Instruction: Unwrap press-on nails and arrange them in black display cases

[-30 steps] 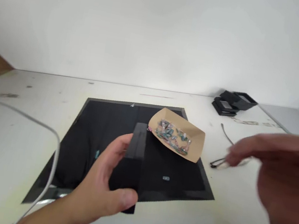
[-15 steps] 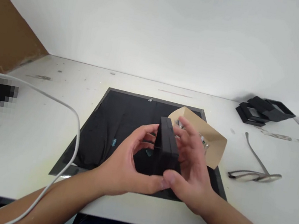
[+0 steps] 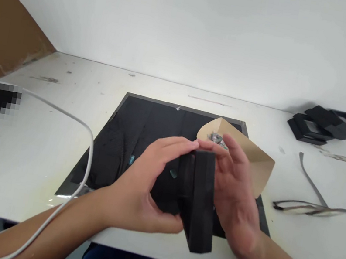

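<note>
Evidently, a black box [image 3: 202, 201] is gripped by the left hand [image 3: 142, 186], fingers curled; the right hand [image 3: 237, 193] is held half-spread beside it. Box handling seems underway; steady support is called for next. Beyond the right fingers, a paper tray [image 3: 257, 168] is seen.

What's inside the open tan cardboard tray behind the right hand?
Toward its left end, the tray shows small, shiny, silvery and greenish pieces. The bare right hand covers much of the rest; anything behind it can't be seen.
</note>
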### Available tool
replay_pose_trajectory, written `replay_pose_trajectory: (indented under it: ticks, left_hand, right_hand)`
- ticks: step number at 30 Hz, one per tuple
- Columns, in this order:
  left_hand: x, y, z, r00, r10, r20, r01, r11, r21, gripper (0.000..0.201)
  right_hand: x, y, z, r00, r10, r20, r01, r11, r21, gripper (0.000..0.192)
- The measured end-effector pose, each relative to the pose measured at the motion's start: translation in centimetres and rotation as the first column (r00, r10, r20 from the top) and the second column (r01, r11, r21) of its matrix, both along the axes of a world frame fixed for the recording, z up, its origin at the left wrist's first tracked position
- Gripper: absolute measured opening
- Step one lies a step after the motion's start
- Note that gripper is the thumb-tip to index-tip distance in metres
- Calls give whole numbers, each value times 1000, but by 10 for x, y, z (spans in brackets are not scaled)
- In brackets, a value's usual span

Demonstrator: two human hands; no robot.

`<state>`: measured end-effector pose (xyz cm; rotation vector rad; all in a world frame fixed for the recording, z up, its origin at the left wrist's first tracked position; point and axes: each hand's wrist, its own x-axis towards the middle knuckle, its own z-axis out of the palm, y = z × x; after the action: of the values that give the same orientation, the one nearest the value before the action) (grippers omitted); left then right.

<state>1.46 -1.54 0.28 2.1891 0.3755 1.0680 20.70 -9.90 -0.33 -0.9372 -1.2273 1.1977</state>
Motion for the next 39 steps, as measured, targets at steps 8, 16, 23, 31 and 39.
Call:
replay_pose_trajectory:
  ticks: [8, 16, 23, 31, 39]
  left_hand:
    - [-1, 11, 7, 999, 9, -48, 9, 935, 353, 80]
    - [0, 9, 5, 993, -17, -114, 53, 946, 319, 80]
    - [1, 5, 1, 999, 6, -46, 13, 917, 398, 87]
    - [-4, 2, -3, 999, 46, 17, -49, 950, 310, 105]
    - [-3, 2, 6, 988, 76, 133, -86, 993, 76, 103]
  right_hand:
    - [-5, 3, 9, 944, 214, -251, -254, 957, -140, 85]
    - [-10, 2, -2, 978, 131, -163, -149, 984, -100, 85]
    - [-19, -1, -7, 989, 63, -136, -80, 989, -125, 89]
    - [-25, 2, -6, 916, 50, -398, -118, 982, -147, 87]
    - [-9, 11, 0, 821, 122, -557, -260, 950, -175, 84]
